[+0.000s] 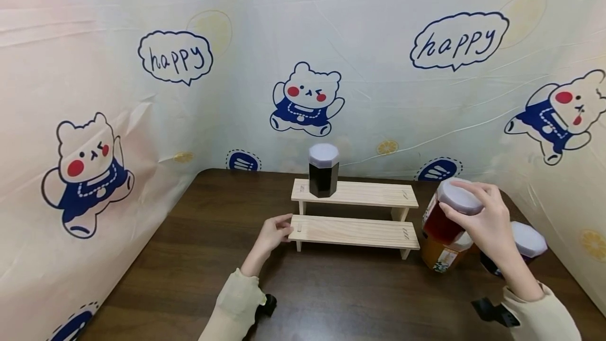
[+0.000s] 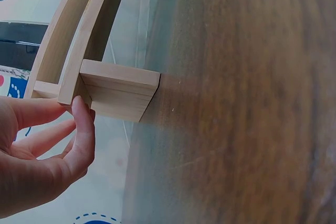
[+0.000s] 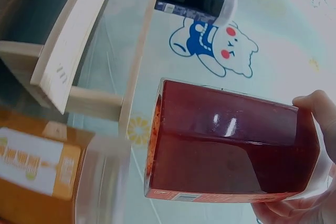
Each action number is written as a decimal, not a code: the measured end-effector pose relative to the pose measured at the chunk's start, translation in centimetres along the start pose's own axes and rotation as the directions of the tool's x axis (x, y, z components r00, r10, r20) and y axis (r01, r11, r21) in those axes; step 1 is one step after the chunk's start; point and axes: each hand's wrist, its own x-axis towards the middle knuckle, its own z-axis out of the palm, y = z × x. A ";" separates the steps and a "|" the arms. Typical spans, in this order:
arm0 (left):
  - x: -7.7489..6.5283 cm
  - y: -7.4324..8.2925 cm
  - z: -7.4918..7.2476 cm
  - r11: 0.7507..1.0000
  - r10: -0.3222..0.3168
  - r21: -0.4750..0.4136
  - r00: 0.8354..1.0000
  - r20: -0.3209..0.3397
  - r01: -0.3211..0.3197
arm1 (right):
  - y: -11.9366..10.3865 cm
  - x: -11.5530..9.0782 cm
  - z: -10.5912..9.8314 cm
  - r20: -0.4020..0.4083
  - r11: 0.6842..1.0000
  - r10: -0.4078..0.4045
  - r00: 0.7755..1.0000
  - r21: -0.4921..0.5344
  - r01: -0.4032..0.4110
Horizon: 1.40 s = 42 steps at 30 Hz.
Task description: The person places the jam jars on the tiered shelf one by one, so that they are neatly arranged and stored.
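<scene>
My right hand (image 1: 490,217) grips a jar of dark red contents (image 3: 231,140) by its white lid (image 1: 459,196). In the head view the red jar overlaps an orange jar (image 1: 437,254) with a white lid, standing right of the shelf. My left hand (image 1: 274,233) pinches the left end of the lower board (image 1: 352,230) of a two-step wooden shelf; in the left wrist view the thumb and fingers (image 2: 84,135) meet at the board's corner. A dark jar (image 1: 323,178) with a white lid stands on the upper board (image 1: 369,192), toward its left end.
Another dark jar with a white lid (image 1: 527,239) stands at the far right, partly hidden by my right wrist. A brown wooden table (image 1: 331,293) lies under everything. A printed curtain (image 1: 369,67) hangs behind and along both sides.
</scene>
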 end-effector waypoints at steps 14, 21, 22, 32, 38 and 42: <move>0.0 0.0 0.0 1.000 0.014 0.007 1.000 0.002 -0.014 | -1.1 1.8 2.9 0.092 0.995 -0.049 0.995 0.091 0.040; 0.1 -0.1 0.0 1.000 0.008 0.015 1.000 -0.005 -0.008 | -1.5 2.7 4.4 0.127 0.989 -0.082 0.989 0.136 0.065; 0.1 -0.1 0.0 1.000 0.010 0.018 1.000 -0.005 -0.010 | -1.5 2.9 4.6 0.128 0.987 -0.088 0.988 0.145 0.069; -0.6 1.0 -0.2 1.000 0.022 0.006 1.000 0.019 -0.022 | -2.5 4.4 7.0 0.142 0.974 -0.123 0.982 0.209 0.092; -0.6 1.3 -0.2 1.000 0.022 0.000 1.000 0.020 -0.022 | -2.9 5.4 8.4 0.161 0.971 -0.113 0.980 0.227 0.074; 0.0 0.1 -0.2 1.000 0.009 0.007 1.000 0.004 -0.009 | -3.1 5.8 9.2 0.170 0.966 -0.111 0.979 0.251 0.065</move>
